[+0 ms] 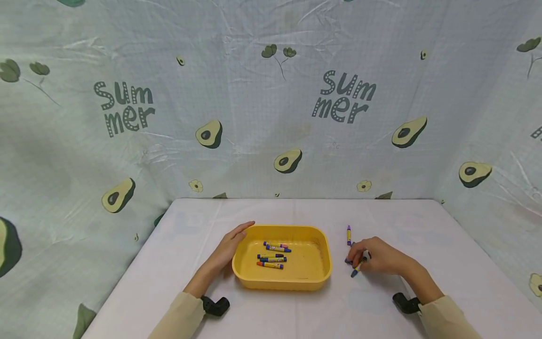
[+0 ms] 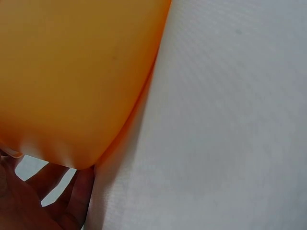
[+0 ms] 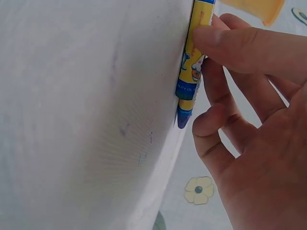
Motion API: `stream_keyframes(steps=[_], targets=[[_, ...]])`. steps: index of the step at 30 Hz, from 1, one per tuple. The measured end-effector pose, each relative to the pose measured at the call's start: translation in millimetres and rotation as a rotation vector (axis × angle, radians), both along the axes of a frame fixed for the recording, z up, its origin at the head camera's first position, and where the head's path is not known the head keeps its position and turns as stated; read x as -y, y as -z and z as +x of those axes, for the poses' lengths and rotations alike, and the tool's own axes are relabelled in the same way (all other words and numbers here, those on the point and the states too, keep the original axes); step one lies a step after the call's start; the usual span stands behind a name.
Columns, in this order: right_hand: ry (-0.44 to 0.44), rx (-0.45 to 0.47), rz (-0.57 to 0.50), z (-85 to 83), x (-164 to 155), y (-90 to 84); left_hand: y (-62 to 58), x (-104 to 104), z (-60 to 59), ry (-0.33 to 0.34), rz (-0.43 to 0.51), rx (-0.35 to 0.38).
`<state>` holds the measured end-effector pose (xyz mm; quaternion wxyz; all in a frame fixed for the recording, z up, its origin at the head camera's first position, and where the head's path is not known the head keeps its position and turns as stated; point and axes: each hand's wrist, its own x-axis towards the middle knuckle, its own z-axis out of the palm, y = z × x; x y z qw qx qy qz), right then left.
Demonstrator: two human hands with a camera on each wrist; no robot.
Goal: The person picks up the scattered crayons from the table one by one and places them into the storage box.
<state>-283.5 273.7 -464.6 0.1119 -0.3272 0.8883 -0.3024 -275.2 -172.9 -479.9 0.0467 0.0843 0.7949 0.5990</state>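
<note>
A backdrop of thin, creased cloth [image 1: 271, 94], printed with halved avocados, small flowers and the word "Summer" in dotted grey letters, curtains off three sides of a table [image 1: 271, 310] under a smooth white cover. At the table's centre sits a shallow, rounded-rectangular tray [image 1: 250, 280] of glossy yellow plastic. Inside it, toward nine o'clock of its floor, five paper-wrapped crayons [image 1: 273, 254] lie roughly side by side. The person's left hand [image 1: 228, 247] rests at the tray's nine o'clock edge, fingers straight and relaxed along the outer wall; the left wrist view shows only that orange-yellow wall filling the frame, with fingers below it. At three o'clock from the tray, the right hand [image 1: 377, 256] is curled on the tabletop, pinching a blue crayon [image 1: 357, 268] between thumb and fingers. The right wrist view shows its wrapper as yellow with blue bands, a small cartoon picture and print reading "OIL", the blunt blue tip pressed against the white cover. A purple crayon [image 1: 349, 234] lies loose at twelve o'clock from that hand, near it. Both sleeves are beige.
</note>
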Motion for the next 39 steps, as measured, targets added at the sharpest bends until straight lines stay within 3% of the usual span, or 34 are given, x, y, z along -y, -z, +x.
stream_keyframes(steps=[10, 21, 39], targets=[[0.009, -0.001, -0.028, 1.5, -0.5, -6.6, -0.4, -0.5, 1.8, -0.004, -0.005, -0.001], [0.03, -0.077, -0.053, 9.0, 1.8, -12.8, 1.0, 1.1, 2.6, -0.008, -0.018, -0.007], [0.01, -0.011, -0.116, 7.4, 0.0, -14.0, 1.8, 2.7, 1.9, -0.002, -0.038, -0.011]])
